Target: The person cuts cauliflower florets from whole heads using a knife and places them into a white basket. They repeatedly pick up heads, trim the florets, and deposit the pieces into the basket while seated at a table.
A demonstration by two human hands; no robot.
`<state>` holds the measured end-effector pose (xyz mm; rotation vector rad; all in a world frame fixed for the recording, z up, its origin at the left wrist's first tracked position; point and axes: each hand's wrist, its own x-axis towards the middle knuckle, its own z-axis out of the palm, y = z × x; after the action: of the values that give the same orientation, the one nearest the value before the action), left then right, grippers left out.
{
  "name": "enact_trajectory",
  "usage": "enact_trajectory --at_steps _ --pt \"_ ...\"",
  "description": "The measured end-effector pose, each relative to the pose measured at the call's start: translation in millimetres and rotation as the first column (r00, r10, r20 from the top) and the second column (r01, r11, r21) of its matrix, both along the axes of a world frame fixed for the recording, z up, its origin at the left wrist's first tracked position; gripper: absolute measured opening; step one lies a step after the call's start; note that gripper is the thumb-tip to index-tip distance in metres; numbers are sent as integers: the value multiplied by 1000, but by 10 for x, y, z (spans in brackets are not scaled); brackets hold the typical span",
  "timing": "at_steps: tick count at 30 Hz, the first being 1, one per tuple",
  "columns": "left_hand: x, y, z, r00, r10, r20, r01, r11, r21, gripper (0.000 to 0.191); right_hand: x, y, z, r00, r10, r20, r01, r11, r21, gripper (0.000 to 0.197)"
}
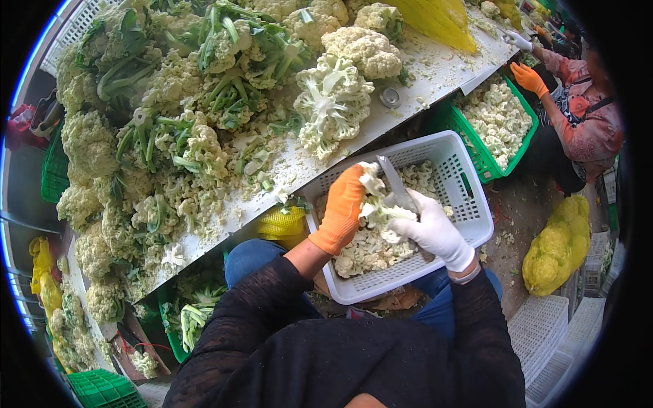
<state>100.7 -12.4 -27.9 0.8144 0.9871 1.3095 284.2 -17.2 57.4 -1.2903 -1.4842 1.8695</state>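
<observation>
My left hand (341, 210), in an orange glove, is closed on a piece of cauliflower (371, 191) above a white plastic basket (474, 204). In my right hand (433, 229), gloved in white, is a knife whose blade (395, 178) points up and away beside the cauliflower piece. Cut cauliflower florets (375, 257) lie in the basket below both hands. A large cauliflower head (334, 102) rests stem side up near the table's edge, with a small round metal object (390, 97) to its right. The knife's handle is mostly hidden by my right hand.
Heaped cauliflower heads (92, 143) cover much of the white table (234, 214). A green crate of florets (530, 127) stands right of the basket, near a co-worker in gloves (586, 112). A filled yellow mesh bag (556, 245) and stacked white baskets (538, 326) are at the right.
</observation>
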Motion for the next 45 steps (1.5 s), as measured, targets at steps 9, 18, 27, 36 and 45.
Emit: enact_trajectory --at_steps 9,18,27,36,45 --pt "-190 212 97 646 -19 -763 113 991 71 43 525 212 -476 782 -341 522 -228 624 748 31" --pt "-790 1026 -600 651 371 -662 -584 802 -125 80 -493 585 -573 873 -304 381 -212 467 858 18" --pt "-785 1151 -840 575 361 -734 -528 849 4 66 -1205 1297 -1050 564 -256 785 -559 582 591 14" --pt "-775 1109 -790 563 417 -713 -550 833 53 60 -1469 1475 -1027 569 -247 784 -574 564 594 21" --pt "-813 803 -374 856 502 121 -491 864 -112 76 -1145 1202 -951 904 -214 369 -70 780 622 24"
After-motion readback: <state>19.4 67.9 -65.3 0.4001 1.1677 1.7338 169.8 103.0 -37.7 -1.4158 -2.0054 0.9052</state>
